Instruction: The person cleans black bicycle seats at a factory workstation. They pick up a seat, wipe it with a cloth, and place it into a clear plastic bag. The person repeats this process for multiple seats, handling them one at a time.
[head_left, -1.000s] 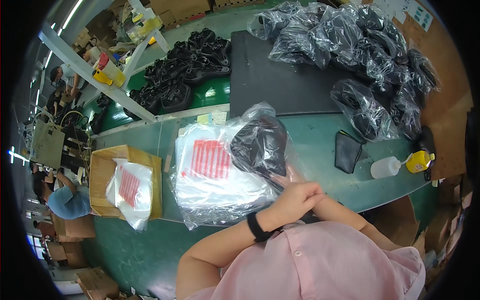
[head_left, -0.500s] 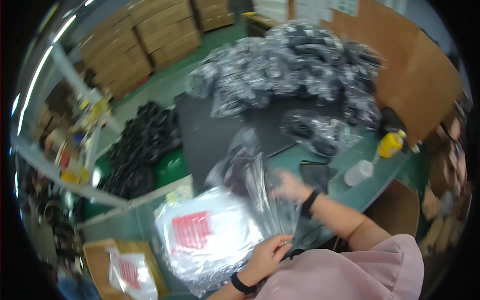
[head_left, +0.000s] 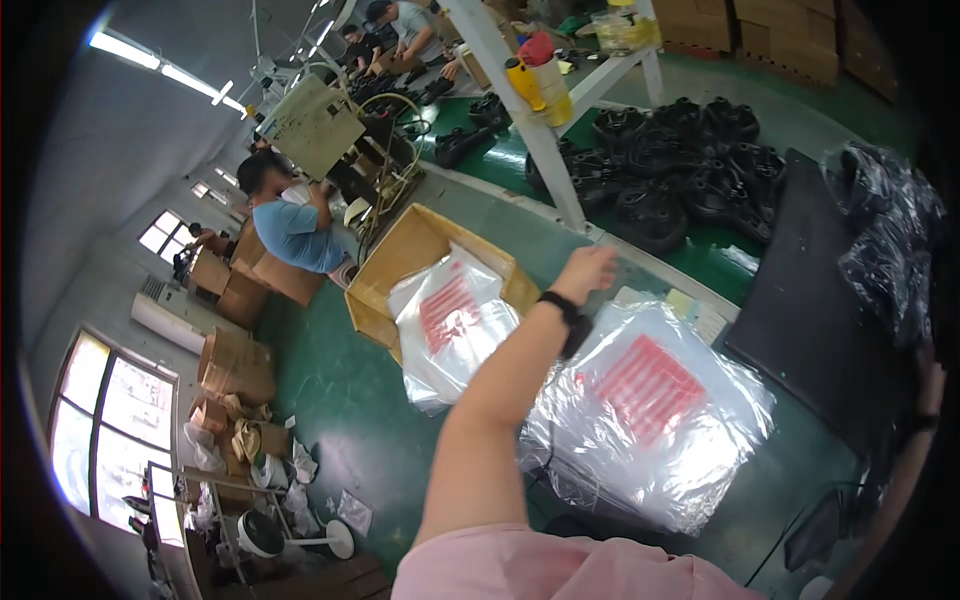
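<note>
My left arm stretches forward over the green table. My left hand [head_left: 588,272] hangs with loosely curled, slightly parted fingers and nothing visible in them. It is just beyond a stack of clear plastic bags [head_left: 600,450] with red print. To its left, an open cardboard box [head_left: 375,290] holds more such bags [head_left: 410,310]. At the far right rim, part of my right hand [head_left: 932,385] shows in shadow, near a black item in clear plastic [head_left: 885,240]; its fingers are too hidden to make out a grip.
A black mat [head_left: 815,310] lies at the right. Past the table edge, black moulded parts [head_left: 690,165] cover green flooring beside a white post [head_left: 530,130]. A person in blue [head_left: 290,235] works near a machine [head_left: 315,125]. Cartons [head_left: 235,370] stand at the left.
The view has swung left. My left hand has left the near edge of the bag stack and reached out past its far side. My right hand is now at the right rim.
</note>
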